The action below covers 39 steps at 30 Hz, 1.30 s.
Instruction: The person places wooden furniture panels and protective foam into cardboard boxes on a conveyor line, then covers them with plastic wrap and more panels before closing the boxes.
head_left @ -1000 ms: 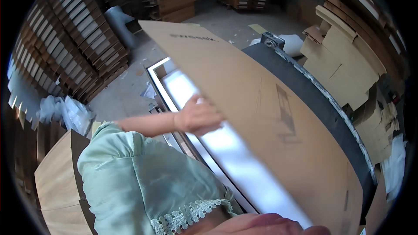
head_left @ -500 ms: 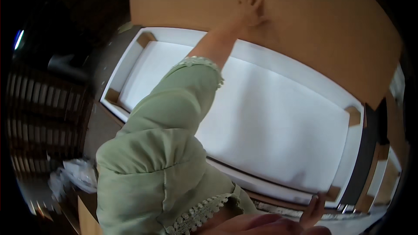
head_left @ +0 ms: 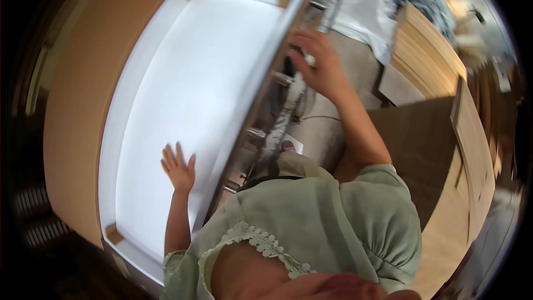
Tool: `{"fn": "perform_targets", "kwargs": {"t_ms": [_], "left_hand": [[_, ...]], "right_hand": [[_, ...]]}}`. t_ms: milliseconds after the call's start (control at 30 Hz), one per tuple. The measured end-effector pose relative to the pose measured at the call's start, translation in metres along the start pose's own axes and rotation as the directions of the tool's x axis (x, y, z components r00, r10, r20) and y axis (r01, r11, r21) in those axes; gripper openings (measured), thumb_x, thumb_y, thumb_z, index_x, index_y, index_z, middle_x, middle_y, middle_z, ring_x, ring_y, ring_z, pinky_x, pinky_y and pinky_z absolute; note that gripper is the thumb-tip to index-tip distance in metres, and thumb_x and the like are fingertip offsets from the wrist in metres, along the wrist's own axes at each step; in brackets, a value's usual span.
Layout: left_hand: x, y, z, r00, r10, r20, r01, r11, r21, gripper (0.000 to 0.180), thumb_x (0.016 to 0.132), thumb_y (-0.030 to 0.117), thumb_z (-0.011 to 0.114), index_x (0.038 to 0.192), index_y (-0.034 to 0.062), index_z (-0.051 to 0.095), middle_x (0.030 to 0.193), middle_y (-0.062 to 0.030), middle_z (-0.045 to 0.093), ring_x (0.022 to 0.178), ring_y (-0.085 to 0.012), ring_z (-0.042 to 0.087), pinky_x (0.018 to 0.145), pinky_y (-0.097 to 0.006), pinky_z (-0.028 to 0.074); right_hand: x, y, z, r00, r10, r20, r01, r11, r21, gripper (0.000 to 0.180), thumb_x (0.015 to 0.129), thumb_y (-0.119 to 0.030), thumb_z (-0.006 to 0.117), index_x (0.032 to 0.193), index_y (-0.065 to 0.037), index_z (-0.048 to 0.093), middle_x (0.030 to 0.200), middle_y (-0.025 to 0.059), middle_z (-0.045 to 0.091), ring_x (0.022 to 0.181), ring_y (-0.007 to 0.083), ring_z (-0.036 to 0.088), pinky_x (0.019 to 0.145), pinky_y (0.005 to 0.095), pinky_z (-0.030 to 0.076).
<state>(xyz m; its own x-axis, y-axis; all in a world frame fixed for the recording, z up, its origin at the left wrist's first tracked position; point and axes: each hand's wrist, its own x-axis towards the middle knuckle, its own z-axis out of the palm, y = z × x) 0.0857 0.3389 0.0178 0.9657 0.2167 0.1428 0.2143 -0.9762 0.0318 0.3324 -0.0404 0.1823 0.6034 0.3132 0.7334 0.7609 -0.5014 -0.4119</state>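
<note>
1 long white panel [head_left: 189, 94], cardboard-capped corners.

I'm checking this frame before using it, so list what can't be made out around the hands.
- Head view: right hand at the white panel edge; motion blur hides whether it grips it.
- Head view: parts beneath the panel edge are blurred, unidentifiable.
- Head view: left hand lies flat on the panel; its palm is hidden.

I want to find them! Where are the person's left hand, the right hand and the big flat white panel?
left hand [head_left: 179, 168], head view, back of the hand.
right hand [head_left: 317, 64], head view, back of the hand.
big flat white panel [head_left: 194, 89], head view, bare middle.
</note>
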Motion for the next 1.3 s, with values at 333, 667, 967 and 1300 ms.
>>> {"fn": "perform_targets", "kwargs": {"t_ms": [333, 667, 967, 1300], "left_hand": [[-0.005, 0.003, 0.014, 0.999, -0.053, -0.008, 0.053, 0.999, 0.005, 0.06, 0.09, 0.052, 0.037, 0.139, 0.0184, 0.028, 0.145, -0.0156, 0.02, 0.135, -0.0316, 0.013, 0.107, -0.049, 0.009], [0.01, 0.009, 0.015, 0.996, -0.053, 0.073, 0.055, 0.998, -0.024, 0.064, 0.087, 0.055, 0.04, 0.137, 0.0166, 0.031, 0.144, -0.0163, 0.022, 0.133, -0.0324, 0.016, 0.106, -0.049, 0.014], [0.037, 0.051, -0.092, 0.98, -0.112, -0.162, -0.056, 0.632, -0.773, 0.036, 0.086, 0.027, 0.059, 0.107, -0.0023, 0.06, 0.106, -0.0153, 0.062, 0.102, -0.0217, 0.057, 0.087, -0.03, 0.043], [-0.018, 0.33, -0.15, 0.812, 0.584, -0.004, -0.208, 0.283, -0.936, 0.02, 0.086, 0.016, 0.058, 0.1, 0.0037, 0.064, 0.094, -0.0071, 0.066, 0.085, -0.013, 0.061, 0.077, -0.026, 0.048]], "right_hand": [[-0.056, 0.002, -0.274, 0.999, 0.005, -0.041, -0.034, 0.678, -0.735, 0.044, 0.075, -0.027, 0.066, 0.11, -0.002, 0.055, 0.116, 0.0148, 0.054, 0.107, 0.0347, 0.048, 0.092, 0.0421, 0.04], [-0.253, 0.07, -0.424, 0.765, 0.637, -0.093, -0.289, 0.21, -0.934, 0.05, 0.08, -0.017, 0.054, 0.128, -0.008, 0.041, 0.125, 0.0126, 0.048, 0.114, 0.0329, 0.044, 0.095, 0.0392, 0.038], [-0.264, 0.055, -0.432, 0.87, 0.493, -0.027, -0.136, 0.186, -0.973, 0.033, 0.08, -0.004, 0.045, 0.112, -0.004, 0.051, 0.103, 0.0127, 0.059, 0.096, 0.0311, 0.052, 0.083, 0.0368, 0.044], [-0.274, 0.033, -0.45, 0.963, 0.269, -0.018, -0.1, 0.295, -0.95, 0.03, 0.081, -0.002, 0.05, 0.111, -0.001, 0.053, 0.106, 0.0133, 0.059, 0.095, 0.0356, 0.053, 0.081, 0.0402, 0.046]]}}
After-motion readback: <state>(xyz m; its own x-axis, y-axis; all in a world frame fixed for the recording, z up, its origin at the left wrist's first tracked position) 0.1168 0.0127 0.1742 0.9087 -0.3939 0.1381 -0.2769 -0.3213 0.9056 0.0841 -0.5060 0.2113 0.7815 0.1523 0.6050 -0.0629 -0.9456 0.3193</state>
